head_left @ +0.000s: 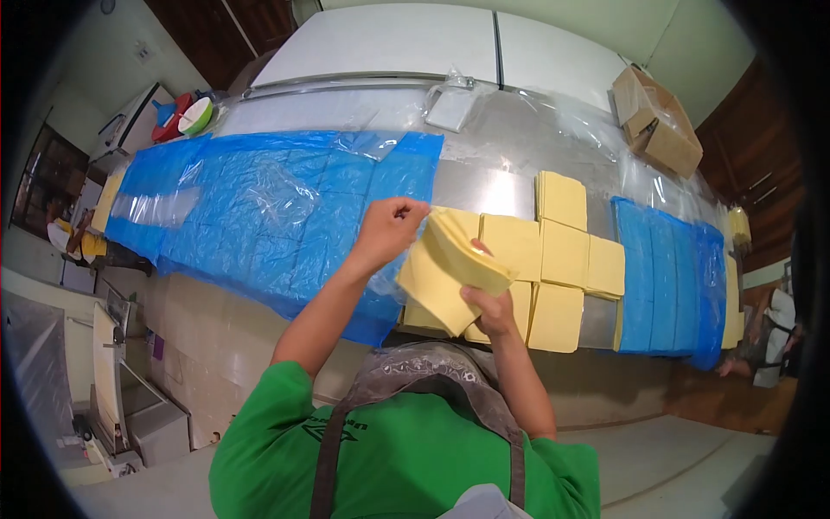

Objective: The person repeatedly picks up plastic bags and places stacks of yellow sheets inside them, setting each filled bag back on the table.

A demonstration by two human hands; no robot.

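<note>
Above the steel worktop [484,186], the left hand [389,229] pinches thin clear plastic film [387,281] while right-hand fingers [484,303] clamp a stack of square yellow foam sheets [445,268], seemingly bagging it; next, opening the film's mouth wider.

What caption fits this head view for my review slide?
Both hands, left hand and right hand, hold a yellow sheet stack above the metal table beside blue plastic.

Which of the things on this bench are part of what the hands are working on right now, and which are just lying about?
In hand:
- left hand, pinching clear plastic film at the stack's top
- right hand, holding the stack from below
- stack of yellow sheets
- yellow stacks on the bench

Lying about:
- cardboard box
- blue plastic sheet
- blue stacks
- tape rolls
</note>
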